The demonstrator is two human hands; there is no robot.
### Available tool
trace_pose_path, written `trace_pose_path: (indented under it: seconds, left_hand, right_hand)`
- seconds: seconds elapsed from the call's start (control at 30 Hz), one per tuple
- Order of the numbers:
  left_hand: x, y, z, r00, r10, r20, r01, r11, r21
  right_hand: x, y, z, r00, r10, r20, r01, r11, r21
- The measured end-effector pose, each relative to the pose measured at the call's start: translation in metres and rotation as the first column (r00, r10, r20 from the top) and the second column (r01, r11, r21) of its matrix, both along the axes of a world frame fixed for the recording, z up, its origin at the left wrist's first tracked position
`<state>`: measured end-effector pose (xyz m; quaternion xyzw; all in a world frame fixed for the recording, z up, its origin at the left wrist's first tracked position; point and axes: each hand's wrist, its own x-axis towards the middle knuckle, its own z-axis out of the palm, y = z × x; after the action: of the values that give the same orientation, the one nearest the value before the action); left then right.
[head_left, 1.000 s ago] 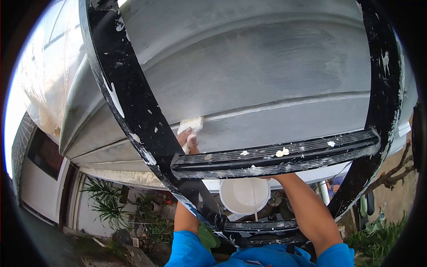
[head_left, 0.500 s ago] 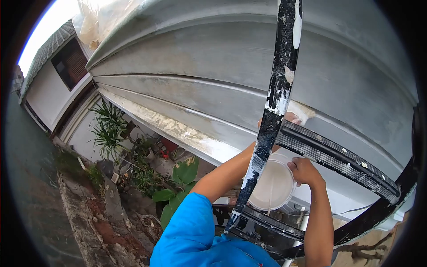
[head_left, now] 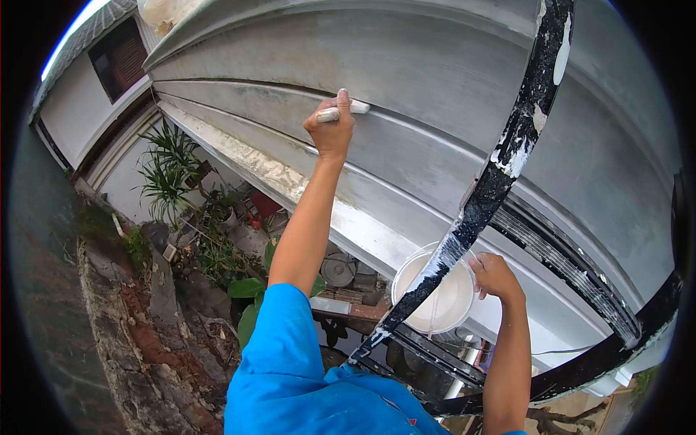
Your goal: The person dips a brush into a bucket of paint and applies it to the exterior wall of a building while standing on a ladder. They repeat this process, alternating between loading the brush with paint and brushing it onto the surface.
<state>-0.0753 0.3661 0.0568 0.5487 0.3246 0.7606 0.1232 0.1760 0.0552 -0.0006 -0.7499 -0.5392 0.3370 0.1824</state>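
A broad grey ribbed surface (head_left: 435, 87) fills the top and centre of the frame. A black, paint-spattered ladder (head_left: 500, 170) slants from the upper right to the lower centre. A blue shirt (head_left: 290, 362) shows at the bottom, and green plants (head_left: 168, 170) stand at left. The white bucket (head_left: 398, 283), holding pale liquid, is right of centre below, partly crossed by the ladder's rail. The right hand (head_left: 499, 279) has its grip curled at the bucket's right rim. The left hand (head_left: 331, 130), in the upper middle, has its grip clenched around a whitish brush (head_left: 359, 107), whose tip points right, at a raised groove of the grey surface.
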Motion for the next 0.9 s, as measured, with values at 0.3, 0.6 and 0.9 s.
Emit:
trace_pose_path:
  seconds: [0.3,0.6,0.9]
  left_hand:
    - [0.013,-0.052,0.001,0.885,-0.45,0.115,0.451,0.892,0.021]
    - [-0.094,0.092,0.012,0.947,0.007,0.322,0.024,0.995,-0.092]
    - [0.068,-0.116,-0.012,0.813,-0.548,0.199,0.566,0.824,-0.044]
  right_hand:
    - [0.005,-0.002,-0.01,0.997,-0.043,-0.06,0.042,0.999,-0.004]
    - [0.004,0.0,-0.007,0.999,-0.026,-0.046,0.026,1.0,0.003]
    - [0.004,0.006,-0.007,1.0,-0.014,-0.021,0.014,0.999,-0.037]
